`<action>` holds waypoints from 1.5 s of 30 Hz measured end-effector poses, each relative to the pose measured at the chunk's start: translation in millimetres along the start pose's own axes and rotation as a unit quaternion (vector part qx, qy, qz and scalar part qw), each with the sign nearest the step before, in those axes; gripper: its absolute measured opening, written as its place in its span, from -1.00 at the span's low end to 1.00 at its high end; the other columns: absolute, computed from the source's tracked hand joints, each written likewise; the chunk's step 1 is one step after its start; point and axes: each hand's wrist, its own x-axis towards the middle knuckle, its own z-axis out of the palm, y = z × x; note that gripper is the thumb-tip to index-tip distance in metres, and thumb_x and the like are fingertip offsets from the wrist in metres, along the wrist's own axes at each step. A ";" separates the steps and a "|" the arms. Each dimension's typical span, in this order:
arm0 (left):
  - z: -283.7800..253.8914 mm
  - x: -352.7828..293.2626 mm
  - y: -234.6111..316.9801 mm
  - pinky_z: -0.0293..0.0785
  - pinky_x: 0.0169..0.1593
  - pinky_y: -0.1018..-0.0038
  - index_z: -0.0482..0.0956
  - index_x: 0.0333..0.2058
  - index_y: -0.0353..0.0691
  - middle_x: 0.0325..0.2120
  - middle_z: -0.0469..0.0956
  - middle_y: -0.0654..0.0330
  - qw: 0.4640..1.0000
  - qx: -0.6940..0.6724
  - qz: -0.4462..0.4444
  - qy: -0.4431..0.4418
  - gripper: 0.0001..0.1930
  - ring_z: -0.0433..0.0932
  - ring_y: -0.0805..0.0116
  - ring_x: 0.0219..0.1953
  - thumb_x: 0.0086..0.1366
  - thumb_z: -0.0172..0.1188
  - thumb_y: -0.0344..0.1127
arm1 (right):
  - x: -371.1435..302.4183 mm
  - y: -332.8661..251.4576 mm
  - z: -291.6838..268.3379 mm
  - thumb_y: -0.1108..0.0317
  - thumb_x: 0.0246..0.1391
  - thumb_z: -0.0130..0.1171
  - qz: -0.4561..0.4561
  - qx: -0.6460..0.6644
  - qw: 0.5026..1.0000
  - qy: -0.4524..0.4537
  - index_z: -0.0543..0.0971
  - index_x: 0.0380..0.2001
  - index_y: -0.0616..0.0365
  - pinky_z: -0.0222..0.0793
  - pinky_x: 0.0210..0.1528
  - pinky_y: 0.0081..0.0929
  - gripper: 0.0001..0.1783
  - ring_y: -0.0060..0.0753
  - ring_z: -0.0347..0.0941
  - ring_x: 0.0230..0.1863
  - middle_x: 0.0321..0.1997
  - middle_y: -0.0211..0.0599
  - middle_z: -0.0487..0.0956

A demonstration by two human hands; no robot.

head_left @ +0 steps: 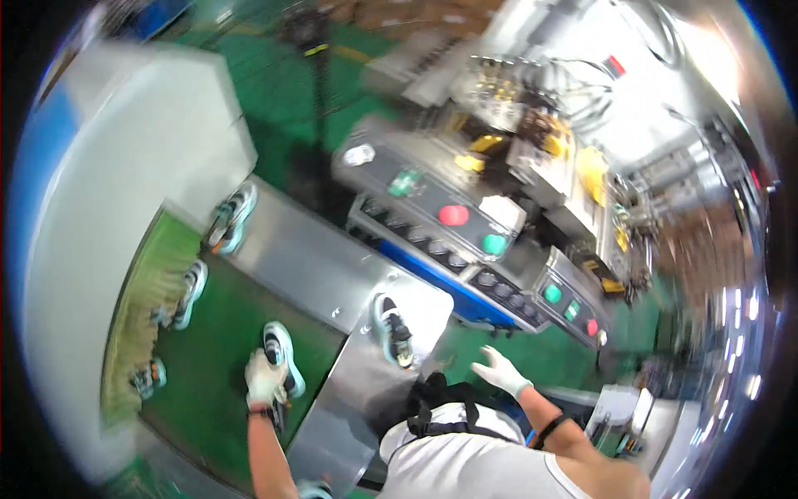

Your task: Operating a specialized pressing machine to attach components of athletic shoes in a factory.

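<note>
My left hand (264, 378), in a white glove, is closed on a black, white and pale-blue sneaker (278, 335) over the green belt (216, 366). A dark piece, too blurred to name, shows by the wrist. My right hand (500, 372), also gloved, hangs in the air to the right with its fingers spread and nothing in it. Between the two hands, a dark sneaker with a pale sole (389, 320) lies on the steel tabletop (428, 309).
More sneakers lie at the left: one (234, 218) by the steel ledge (291, 249), others (191, 293) on the belt. A white housing (166, 141) curves over the belt's far end. Ahead stands a machine with a control panel (432, 208) carrying red and green buttons.
</note>
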 end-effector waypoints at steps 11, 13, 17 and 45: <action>-77.8 -120.4 333.3 0.45 0.14 0.31 0.39 0.15 -0.40 0.05 0.51 0.02 0.756 -0.498 0.321 -0.278 -0.42 0.50 0.25 0.08 0.19 0.32 -0.30 | 11.2 -101.5 -44.7 0.02 0.30 0.10 -0.252 0.641 0.596 -0.414 0.41 0.20 0.25 0.49 0.05 -0.47 -0.41 -0.52 0.53 -0.01 0.12 -0.32 0.56; -91.6 -115.0 390.5 0.44 0.14 0.35 0.38 0.16 -0.42 0.07 0.50 0.01 0.730 -0.480 0.380 -0.303 -0.46 0.51 0.27 0.06 0.20 0.27 -0.41 | -16.3 -101.4 -89.6 0.06 0.21 0.22 -0.133 0.797 0.418 -0.416 0.37 0.23 0.19 0.47 0.15 -0.41 -0.36 -0.43 0.53 0.08 0.15 -0.27 0.54; -80.4 -101.7 453.0 0.41 0.16 0.46 0.32 0.21 -0.45 0.11 0.48 0.04 0.801 -0.395 0.422 -0.154 -0.49 0.50 0.34 0.11 0.27 0.09 -0.60 | -12.2 -76.9 -177.2 0.10 0.05 0.38 -0.223 0.787 0.509 -0.267 0.30 0.28 0.20 0.47 0.16 -0.37 -0.19 -0.40 0.53 0.09 0.17 -0.24 0.53; -106.7 32.1 572.5 0.24 0.34 0.28 0.11 0.30 -0.47 0.28 0.25 -0.16 0.839 -0.378 0.391 0.027 -0.39 0.27 0.05 0.32 0.34 0.11 -0.49 | 25.6 -24.7 -240.4 0.13 0.07 0.34 -0.202 0.866 0.445 -0.102 0.29 0.27 0.31 0.48 0.18 -0.21 -0.20 -0.13 0.53 0.12 0.18 0.02 0.49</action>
